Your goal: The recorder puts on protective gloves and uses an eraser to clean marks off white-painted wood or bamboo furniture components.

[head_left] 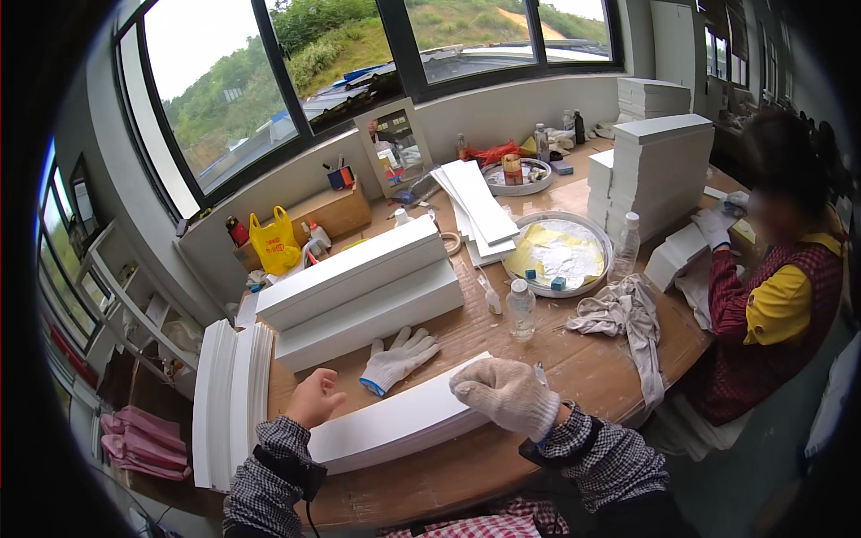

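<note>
Your left hand (316,397) curls half-open; I can't tell if your right hand (506,395) grips. Bumps could skew the lower-centre strips (395,425).

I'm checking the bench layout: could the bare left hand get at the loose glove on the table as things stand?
Probably yes: the left hand is close to the loose glove, which lies uncovered on the table, and nothing appears to stand between them.

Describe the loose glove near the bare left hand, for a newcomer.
On the brown table, find the long white rectangular stacks. In front, near the bare left hand, lies a white knitted glove with a blue-edged cuff: unworn, unlike the off-white knitted glove on the right hand.
</note>
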A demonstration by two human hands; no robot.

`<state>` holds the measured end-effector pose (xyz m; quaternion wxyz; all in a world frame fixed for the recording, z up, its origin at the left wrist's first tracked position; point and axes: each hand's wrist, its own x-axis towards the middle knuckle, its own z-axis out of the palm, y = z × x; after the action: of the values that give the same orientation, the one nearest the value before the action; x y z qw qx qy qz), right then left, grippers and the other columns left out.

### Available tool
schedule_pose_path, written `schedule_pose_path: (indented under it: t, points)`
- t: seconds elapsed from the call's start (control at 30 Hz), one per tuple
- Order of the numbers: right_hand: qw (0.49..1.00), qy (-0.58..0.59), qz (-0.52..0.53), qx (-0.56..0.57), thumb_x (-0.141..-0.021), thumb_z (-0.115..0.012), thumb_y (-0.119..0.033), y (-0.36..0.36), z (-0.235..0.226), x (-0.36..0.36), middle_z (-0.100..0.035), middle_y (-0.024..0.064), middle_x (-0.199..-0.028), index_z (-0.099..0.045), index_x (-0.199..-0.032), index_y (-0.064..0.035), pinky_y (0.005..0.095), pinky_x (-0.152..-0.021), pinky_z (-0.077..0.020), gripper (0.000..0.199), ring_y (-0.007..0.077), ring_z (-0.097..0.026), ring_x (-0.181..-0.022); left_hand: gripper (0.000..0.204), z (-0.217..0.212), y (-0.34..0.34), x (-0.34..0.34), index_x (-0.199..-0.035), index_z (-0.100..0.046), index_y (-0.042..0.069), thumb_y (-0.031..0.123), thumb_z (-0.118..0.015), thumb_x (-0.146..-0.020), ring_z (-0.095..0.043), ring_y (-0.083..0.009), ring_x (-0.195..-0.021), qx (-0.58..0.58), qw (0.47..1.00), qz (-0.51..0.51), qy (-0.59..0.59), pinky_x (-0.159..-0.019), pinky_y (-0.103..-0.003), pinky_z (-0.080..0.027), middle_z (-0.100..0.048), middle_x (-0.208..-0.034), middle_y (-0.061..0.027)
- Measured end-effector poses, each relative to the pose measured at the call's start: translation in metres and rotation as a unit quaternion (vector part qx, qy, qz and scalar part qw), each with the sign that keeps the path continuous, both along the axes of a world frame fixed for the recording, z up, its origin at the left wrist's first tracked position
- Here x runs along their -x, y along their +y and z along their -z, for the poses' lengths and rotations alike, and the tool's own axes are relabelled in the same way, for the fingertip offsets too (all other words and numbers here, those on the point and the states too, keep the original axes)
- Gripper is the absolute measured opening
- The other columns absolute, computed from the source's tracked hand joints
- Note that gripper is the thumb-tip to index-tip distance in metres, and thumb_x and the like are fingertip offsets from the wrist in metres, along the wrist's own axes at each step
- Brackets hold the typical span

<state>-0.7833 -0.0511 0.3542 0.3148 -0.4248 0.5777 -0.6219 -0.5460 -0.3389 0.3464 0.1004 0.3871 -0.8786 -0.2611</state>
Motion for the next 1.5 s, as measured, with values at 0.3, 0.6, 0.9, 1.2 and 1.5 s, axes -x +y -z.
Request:
schedule_pose_path:
  t: [0.3,0.6,0.9,1.2,1.5]
  points:
    - [0.771,-0.611,-0.120,0.135,-0.101,-0.049,-0.046,0.107,0.176,0.073,-0.069,0.0173,-0.098,-0.066,-0.108,0.0012,0.0403,-0.077,-0.0541,0.050,0.0254,-0.063,-0.079,0.106,0.087,-0.052,0.060,-0.151,-0.030,0.005,0.038,-0.086,-0.067,-0.060,-0.0333,-0.120,-0.013,0.947,0.095,-0.308,-0.103,-0.036,-0.045,-0.060,-0.129,-0.0232]
    - [0.796,-0.588,-0.017,0.141,-0.103,-0.045,-0.045,0.111,0.176,0.073,-0.066,0.0161,-0.104,-0.066,-0.110,0.0007,0.0483,-0.085,-0.0524,0.050,0.0283,-0.061,-0.087,0.068,0.055,-0.033,0.087,-0.131,-0.062,0.009,0.041,-0.078,-0.074,-0.056,-0.0346,-0.125,-0.021,0.942,0.025,-0.335,-0.107,-0.038,-0.044,-0.054,-0.140,-0.0217]
    - [0.791,-0.595,0.013,0.139,-0.104,-0.043,-0.043,0.112,0.171,0.069,-0.065,0.0149,-0.097,-0.065,-0.108,0.0014,0.0450,-0.080,-0.0534,0.050,0.0261,-0.059,-0.078,0.014,0.072,-0.051,0.083,-0.081,-0.061,0.000,0.014,-0.063,-0.084,-0.061,-0.0183,-0.075,0.035,0.997,-0.032,0.059,-0.070,-0.033,-0.050,-0.062,-0.080,-0.0105]
    - [0.979,-0.171,-0.043,0.107,-0.094,-0.068,-0.034,0.110,0.046,0.017,-0.067,0.0106,-0.091,-0.066,-0.094,0.0019,0.0327,-0.072,-0.0538,0.036,0.0207,-0.066,-0.082,0.004,-0.057,0.075,0.033,-0.091,-0.051,0.005,0.003,-0.051,-0.089,-0.049,-0.0044,-0.068,-0.064,0.892,0.103,0.435,-0.062,-0.019,-0.042,-0.052,-0.077,0.0025]
    - [0.915,0.222,-0.221,-0.253,-0.088,-0.048,-0.070,0.051,-0.017,-0.062,-0.069,0.0219,-0.085,-0.069,-0.090,-0.0030,0.0433,-0.076,-0.0509,0.070,0.0387,-0.067,-0.084,0.017,0.000,0.191,0.013,-0.100,-0.063,0.002,-0.001,-0.071,-0.086,-0.051,-0.0053,-0.065,-0.333,0.897,0.223,0.188,-0.058,-0.022,-0.043,-0.059,-0.079,0.0030]
